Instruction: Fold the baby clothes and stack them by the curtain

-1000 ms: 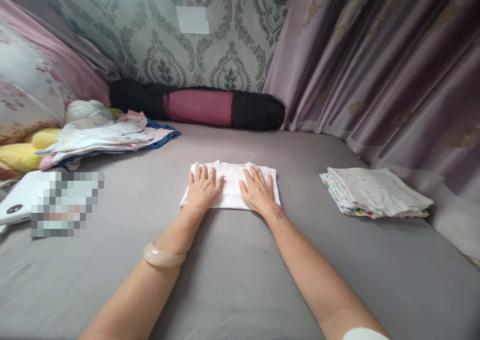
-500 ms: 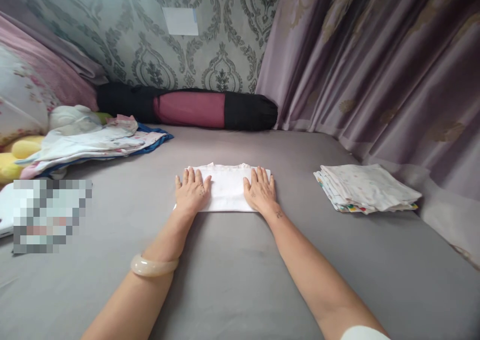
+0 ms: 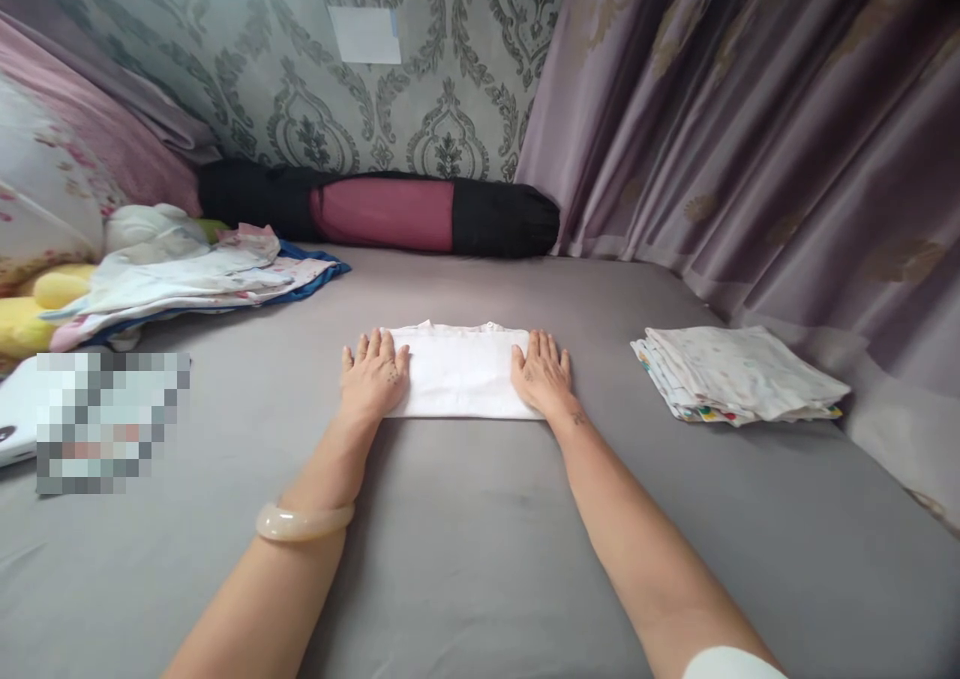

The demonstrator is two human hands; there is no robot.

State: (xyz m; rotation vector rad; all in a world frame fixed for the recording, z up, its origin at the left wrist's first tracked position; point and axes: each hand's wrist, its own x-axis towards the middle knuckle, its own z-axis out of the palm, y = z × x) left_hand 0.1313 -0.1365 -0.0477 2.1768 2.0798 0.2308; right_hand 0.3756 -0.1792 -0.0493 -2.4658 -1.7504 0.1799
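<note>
A white folded cloth point(image 3: 459, 374), which looks like a garment, lies flat on the grey bed sheet point(image 3: 465, 529). Its far edge shows small pinkish ruffles. My left hand point(image 3: 373, 374) lies palm down over the cloth's left end, fingers stretched away from me. At the right end my right hand point(image 3: 544, 371) rests in the same way, fingers spread, thumb toward the middle. Neither hand grips anything. The two side edges of the cloth are partly hidden under my hands. A pale bangle point(image 3: 304, 522) circles my left forearm.
To the right sits a stack of folded patterned cloths point(image 3: 742, 374). Loose clothes point(image 3: 202, 279) lie in a heap at the left, by a yellow plush thing point(image 3: 30, 324). A long black and maroon bag point(image 3: 382, 214) lines the wall. Purple curtains point(image 3: 697, 109) hang at the right.
Both hands have slid outward along the white cloth, left hand to the left and right hand to the right. More of the cloth's middle shows between them. The view has shifted slightly.
</note>
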